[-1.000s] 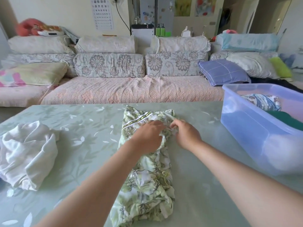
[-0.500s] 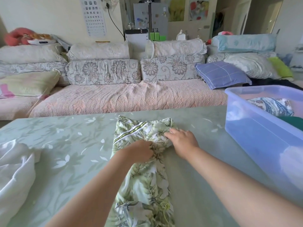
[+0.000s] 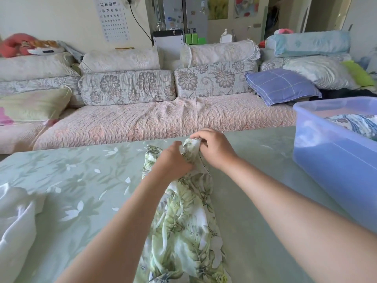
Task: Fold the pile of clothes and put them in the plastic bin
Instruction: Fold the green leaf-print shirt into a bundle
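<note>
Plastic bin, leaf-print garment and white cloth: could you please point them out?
plastic bin [image 3: 326, 160], head view, near side wall.
leaf-print garment [image 3: 189, 231], head view, its lower half.
white cloth [image 3: 14, 231], head view, crumpled middle.

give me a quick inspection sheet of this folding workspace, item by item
surface: table under a green floral cover.
job's things: leaf-print garment lies lengthwise in the middle, far end raised; white garment bunched at the left edge; plastic bin at the right, a patterned cloth inside.
clutter: nothing seen.
hands: left hand and right hand both grip the leaf-print garment's far end.
cables: black cable hangs down the back wall.
surroundings: sofa with cushions behind the table; eye chart on the wall.
</note>
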Tool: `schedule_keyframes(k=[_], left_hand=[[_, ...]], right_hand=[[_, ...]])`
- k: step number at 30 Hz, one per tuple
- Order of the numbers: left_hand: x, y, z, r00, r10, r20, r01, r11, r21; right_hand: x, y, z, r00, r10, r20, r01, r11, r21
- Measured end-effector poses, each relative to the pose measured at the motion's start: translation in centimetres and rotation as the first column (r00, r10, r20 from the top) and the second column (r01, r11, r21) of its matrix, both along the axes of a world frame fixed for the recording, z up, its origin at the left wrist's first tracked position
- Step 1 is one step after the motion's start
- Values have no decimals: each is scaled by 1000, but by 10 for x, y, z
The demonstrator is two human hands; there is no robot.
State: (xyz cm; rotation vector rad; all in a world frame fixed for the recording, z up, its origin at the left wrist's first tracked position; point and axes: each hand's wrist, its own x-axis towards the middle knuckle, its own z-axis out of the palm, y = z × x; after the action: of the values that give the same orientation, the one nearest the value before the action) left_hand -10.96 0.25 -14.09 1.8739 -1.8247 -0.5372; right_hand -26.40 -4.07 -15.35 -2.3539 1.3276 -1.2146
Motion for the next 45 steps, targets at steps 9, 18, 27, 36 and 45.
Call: schedule_keyframes(k=[9,18,27,36,45], left_hand=[[93,-17,-26,947,320,29,-319,925,205],[66,-20,-27,956,-38,291,112,963,-244],[103,-14,-88,903,-38,427,-45,982,183],[97,-13,-60,808,32,588,26,996,-89],[104,-21,-78,870,2,494,-66,991,114]], right_hand=[[35,-10,-13,982,19,-188,4,993,121],[60,-8,-50,894,186,-407,-15,921,389],[53,-13,-70,834,149,-531,107,900,422],[74,-1,-77,767,203,-608,-3,950,313],[71,-37,-68,769,226,-598,133,858,495]])
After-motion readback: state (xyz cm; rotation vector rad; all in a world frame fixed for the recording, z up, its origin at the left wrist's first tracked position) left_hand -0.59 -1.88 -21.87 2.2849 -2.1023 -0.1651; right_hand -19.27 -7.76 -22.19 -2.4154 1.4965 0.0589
